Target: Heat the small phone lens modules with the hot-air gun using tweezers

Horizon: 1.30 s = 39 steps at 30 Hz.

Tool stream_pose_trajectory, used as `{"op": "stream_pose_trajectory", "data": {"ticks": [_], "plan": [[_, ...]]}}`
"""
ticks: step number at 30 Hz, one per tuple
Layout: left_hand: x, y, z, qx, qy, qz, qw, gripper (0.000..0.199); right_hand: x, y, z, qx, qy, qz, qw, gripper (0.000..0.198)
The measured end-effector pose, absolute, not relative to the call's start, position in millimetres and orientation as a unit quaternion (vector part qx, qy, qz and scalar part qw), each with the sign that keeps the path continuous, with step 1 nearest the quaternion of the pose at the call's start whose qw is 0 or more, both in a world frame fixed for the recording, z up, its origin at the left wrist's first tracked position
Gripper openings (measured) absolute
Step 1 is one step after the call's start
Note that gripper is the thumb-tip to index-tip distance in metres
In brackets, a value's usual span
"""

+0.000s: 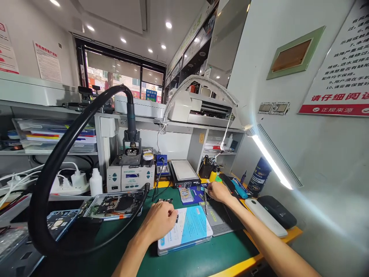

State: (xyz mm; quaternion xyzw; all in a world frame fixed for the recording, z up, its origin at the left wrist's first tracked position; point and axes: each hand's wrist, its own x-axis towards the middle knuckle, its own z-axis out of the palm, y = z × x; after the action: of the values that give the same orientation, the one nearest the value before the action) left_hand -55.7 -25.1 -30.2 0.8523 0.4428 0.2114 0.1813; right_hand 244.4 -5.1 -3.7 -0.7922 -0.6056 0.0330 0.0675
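1. Curling inward, the fingers of the person's left hand form a loose fist at the left side of a blue-and-white box; whether the hand grips anything or touches the box cannot be told.
2. A small dark part shows just beyond the left knuckles, partly hidden by the hand.
3. The box lies flat on the green work mat, in front of the person and between the two forearms.
4. The right hand reaches farther out, its fingers bent and drawn close together over the far end of a grey mat; what the fingertips hold, if anything, is hidden.
5. Tweezers lie near the right hand, on the left part of the grey mat.
6. Left of the box, a shallow tray holds circuit boards and dark parts, with the curved black hose looping in front.
7. Behind the tray stand a white bottle and a hot-air station.
8. To the right of the right forearm, a white case lies beside a black case, with a dark blue can upright behind them and a lit lamp above.
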Motion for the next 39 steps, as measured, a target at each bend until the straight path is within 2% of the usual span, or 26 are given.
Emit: {"op": "stream_pose_trajectory", "data": {"ticks": [6, 11, 17, 21, 24, 29, 34, 39], "plan": [[-56.7, -26.5, -36.4, 0.862, 0.436, 0.216, 0.143, 0.035, 260.3, -17.7, 15.7, -0.789, -0.549, 0.172, 0.217, 0.035], [-58.7, -27.9, -43.4, 0.855, 0.438, 0.245, 0.134, 0.033, 253.9, -56.2, 30.0, -0.705, -0.526, 0.340, 0.333, 0.029], [-62.3, -31.9, -34.2, 0.824, 0.445, 0.315, 0.152, 0.021, 215.4, -102.3, 29.5, -0.597, -0.459, 0.517, 0.407, 0.026], [-69.2, -64.1, -13.4, 0.785, 0.438, 0.374, 0.230, 0.027, 186.1, -130.7, 18.1, -0.565, -0.417, 0.608, 0.370, 0.023], [-74.4, -106.4, -11.6, 0.746, 0.407, 0.380, 0.366, 0.042, 171.0, -151.7, 11.1, -0.547, -0.420, 0.652, 0.315, 0.021], [-72.7, -169.3, -42.4, 0.654, 0.350, 0.343, 0.576, 0.068, 153.9, -168.6, 5.5, -0.493, -0.416, 0.714, 0.273, 0.009], [-67.5, -198.9, -60.6, 0.493, 0.280, 0.353, 0.744, 0.064, 135.0, -171.7, -2.2, -0.416, -0.433, 0.783, 0.164, 0.011], [-81.1, -214.7, -53.1, 0.435, 0.305, 0.365, 0.765, 0.044, 128.2, -176.2, -5.2, -0.357, -0.460, 0.799, 0.149, 0.015]]}}
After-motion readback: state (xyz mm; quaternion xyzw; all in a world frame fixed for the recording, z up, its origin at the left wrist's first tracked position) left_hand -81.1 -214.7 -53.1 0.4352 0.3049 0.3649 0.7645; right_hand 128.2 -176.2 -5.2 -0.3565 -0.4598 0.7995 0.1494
